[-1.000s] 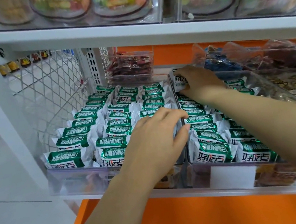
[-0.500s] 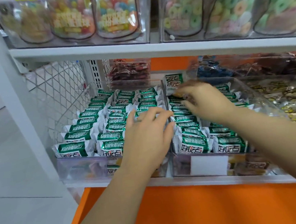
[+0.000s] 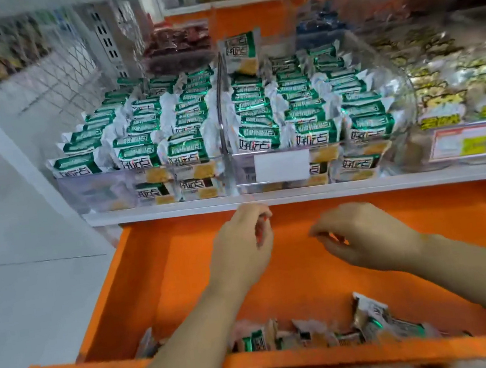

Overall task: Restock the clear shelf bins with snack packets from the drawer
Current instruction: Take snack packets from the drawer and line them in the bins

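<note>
- At the near edge of the open orange drawer point(image 3: 187, 284): a loose heap of snack packets point(image 3: 374, 321) lies against the front wall.
- Over the drawer's middle: left hand point(image 3: 240, 246) and right hand point(image 3: 366, 235) hover side by side, apart from each other and well above the heap. The fingers of both are loosely curled. Nothing is seen in either hand, though both are motion-blurred.
- Just beyond, on the white shelf point(image 3: 162, 211): left bin point(image 3: 97, 190) and right bin point(image 3: 385, 146), both clear, stand touching. The right one carries a blank white label point(image 3: 282, 166).
- Both bins are packed with green-and-white packets point(image 3: 148, 128), three rows each.
- At the back of the right bin: one packet point(image 3: 241, 51) stands upright above the rows, beside the dividing wall.
- Further right: yellow-printed packets point(image 3: 458, 112). Behind the left bin: dark red bags point(image 3: 177, 47).
</note>
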Available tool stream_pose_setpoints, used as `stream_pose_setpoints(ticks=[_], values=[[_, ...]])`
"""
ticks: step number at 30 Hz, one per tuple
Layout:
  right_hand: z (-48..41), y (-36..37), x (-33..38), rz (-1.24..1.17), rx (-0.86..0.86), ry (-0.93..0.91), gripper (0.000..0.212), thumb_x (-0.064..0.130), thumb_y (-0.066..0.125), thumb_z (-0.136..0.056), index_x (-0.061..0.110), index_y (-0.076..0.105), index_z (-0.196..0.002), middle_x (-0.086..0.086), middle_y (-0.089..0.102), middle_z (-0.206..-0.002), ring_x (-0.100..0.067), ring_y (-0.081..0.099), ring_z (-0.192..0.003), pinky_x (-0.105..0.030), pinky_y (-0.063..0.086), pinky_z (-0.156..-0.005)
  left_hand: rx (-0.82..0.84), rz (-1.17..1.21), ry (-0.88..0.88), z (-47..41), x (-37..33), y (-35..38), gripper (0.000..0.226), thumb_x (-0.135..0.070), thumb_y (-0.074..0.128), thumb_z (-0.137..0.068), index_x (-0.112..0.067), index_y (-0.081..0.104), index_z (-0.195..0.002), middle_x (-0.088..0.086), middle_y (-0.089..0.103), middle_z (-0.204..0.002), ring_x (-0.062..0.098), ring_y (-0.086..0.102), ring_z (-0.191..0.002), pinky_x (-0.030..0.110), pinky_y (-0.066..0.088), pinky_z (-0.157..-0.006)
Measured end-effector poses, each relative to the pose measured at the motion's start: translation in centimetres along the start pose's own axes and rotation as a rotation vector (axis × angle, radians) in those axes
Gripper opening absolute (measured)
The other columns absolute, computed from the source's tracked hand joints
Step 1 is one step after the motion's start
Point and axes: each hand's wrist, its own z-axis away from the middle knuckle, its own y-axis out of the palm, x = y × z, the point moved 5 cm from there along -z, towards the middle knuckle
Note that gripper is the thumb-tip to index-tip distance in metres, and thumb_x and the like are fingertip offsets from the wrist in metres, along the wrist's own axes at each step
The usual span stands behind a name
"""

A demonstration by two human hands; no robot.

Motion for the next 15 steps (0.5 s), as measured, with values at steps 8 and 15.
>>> stream_pose_setpoints(ticks=[8, 15], values=[[8.4, 14.4, -8.5, -0.017, 0.983, 0.314, 0.062, 0.029, 0.061, -0.092, 0.023, 0.032, -0.146, -0.005, 0.04, -0.146, -0.025, 0.042, -0.13, -0.038, 0.041, -0.1, 0.284, -0.054, -0.166, 0.1, 4.3, 5.3, 0.015, -0.02, 0.051, -0.096, -0.025, 0.061, -0.105, -0.014, 0.055, -0.095, 0.006, 0.054, -0.085, 0.029, 0.048, -0.076], [11.9, 20.3, -7.5, -0.063, 1.187, 0.153, 0.11, 0.051, 0.079, -0.068, 0.027, 0.012, -0.151, -0.01, 0.001, -0.158, -0.035, 0.015, -0.143, -0.046, 0.037, -0.107, 0.28, -0.01, -0.172, -0.8, 4.5, 6.8, 0.014, -0.017, 0.054, -0.093, -0.03, 0.059, -0.096, -0.022, 0.05, -0.086, -0.001, 0.051, -0.081, 0.016, 0.04, -0.074]])
